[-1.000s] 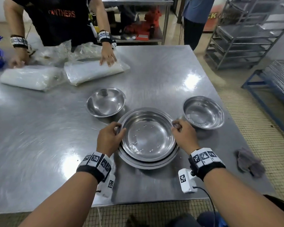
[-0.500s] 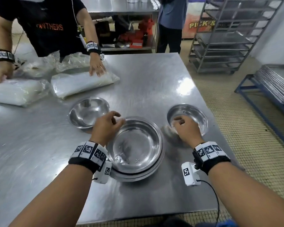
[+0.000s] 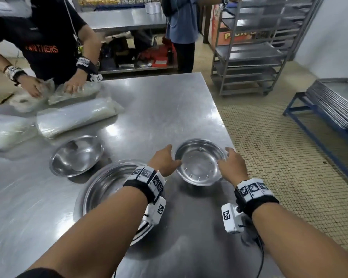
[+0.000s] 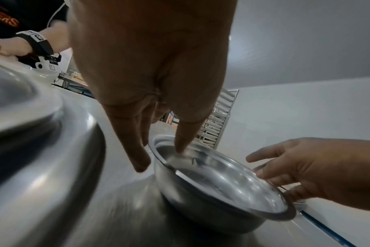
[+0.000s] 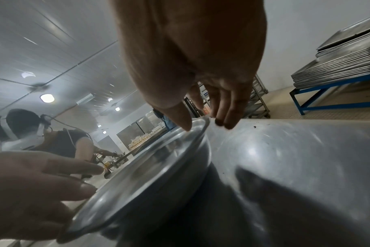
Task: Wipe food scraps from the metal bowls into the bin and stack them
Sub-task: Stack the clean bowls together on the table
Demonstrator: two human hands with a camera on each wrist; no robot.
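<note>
Both hands flank the small bowl [image 3: 199, 163] on the steel table [image 3: 169, 109], just right of the big stacked bowls [image 3: 107, 183]: the left hand [image 3: 164, 160] has its thumb over the near-left rim and its fingers [image 4: 137, 150] reaching down outside the wall, while the right hand [image 3: 232, 166] sits at the right rim with thumb inside and fingers [image 5: 228, 108] loosely spread outside. Whether either hand has closed firmly on the rim cannot be told, as the wrist views are blurred. A third bowl [image 3: 76, 157] sits apart to the left, near plastic bags [image 3: 74, 117] that another person [image 3: 48, 43] handles.
</note>
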